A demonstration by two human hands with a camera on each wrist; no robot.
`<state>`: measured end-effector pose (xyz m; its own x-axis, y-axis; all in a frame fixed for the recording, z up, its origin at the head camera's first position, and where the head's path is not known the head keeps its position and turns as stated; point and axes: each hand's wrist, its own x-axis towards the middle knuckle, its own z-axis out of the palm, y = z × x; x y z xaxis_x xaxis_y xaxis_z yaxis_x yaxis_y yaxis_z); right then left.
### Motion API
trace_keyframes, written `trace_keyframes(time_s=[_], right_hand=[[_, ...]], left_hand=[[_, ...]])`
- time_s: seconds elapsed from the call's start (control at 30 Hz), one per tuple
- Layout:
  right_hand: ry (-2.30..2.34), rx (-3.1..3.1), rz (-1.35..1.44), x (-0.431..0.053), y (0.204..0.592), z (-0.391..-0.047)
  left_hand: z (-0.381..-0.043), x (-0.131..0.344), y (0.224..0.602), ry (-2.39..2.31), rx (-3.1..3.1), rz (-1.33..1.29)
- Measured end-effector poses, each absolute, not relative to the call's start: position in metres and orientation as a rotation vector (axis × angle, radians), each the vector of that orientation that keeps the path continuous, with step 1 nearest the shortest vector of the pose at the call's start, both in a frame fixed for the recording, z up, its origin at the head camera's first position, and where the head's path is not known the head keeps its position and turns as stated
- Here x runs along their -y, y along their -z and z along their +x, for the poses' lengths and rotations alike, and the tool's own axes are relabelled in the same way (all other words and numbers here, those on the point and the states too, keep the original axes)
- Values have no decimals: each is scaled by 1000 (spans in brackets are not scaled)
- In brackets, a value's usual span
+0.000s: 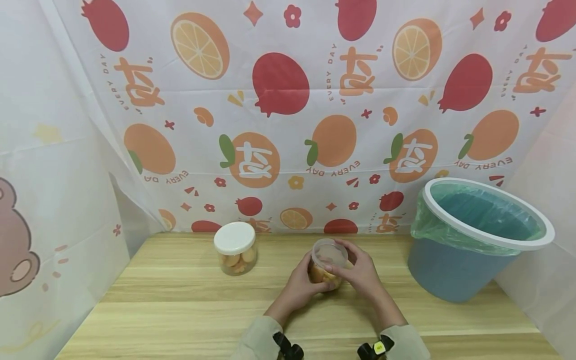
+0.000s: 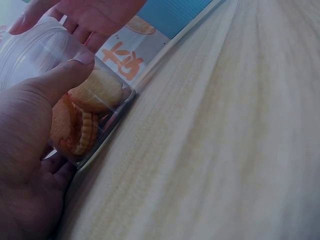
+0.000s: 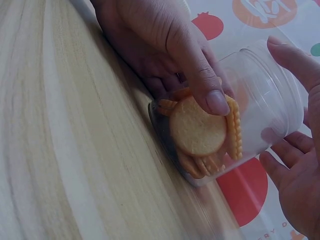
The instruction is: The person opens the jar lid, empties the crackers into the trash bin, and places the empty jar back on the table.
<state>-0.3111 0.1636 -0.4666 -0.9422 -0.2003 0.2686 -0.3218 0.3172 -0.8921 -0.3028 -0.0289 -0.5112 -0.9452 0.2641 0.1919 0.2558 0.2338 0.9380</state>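
A clear plastic jar [image 1: 325, 275] of biscuits stands on the table between both hands. My left hand [image 1: 300, 282] grips its lower side, with the thumb across the front and the fingers round the back. Round biscuits [image 3: 197, 125] and ridged-edged ones [image 2: 86, 132] show through its wall, filling the lower part. My right hand [image 1: 362, 272] holds the jar around its top, thumb at the near side of the rim and fingers at the far side. The threaded, see-through top [image 3: 280, 95] sits between that thumb and those fingers.
To the left, a second jar [image 1: 238, 260] of biscuits stands under a white lid [image 1: 234, 238]. A blue bin [image 1: 450, 270] with a green liner [image 1: 427, 227] occupies the right side. Behind the wooden table [image 1: 180, 305] hangs a fruit-print cloth [image 1: 288, 135].
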Motion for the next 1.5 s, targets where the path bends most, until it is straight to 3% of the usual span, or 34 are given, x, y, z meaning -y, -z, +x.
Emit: trace_keyframes(time_s=[0.77,1.5], right_hand=[[-1758,2422,474,-166,464,-311],[-1735,2440,271,-183,462,-318]], left_hand=[[-303,29,512,-1889,-2443,523],[-304,29,509,-1872,-2466,528]])
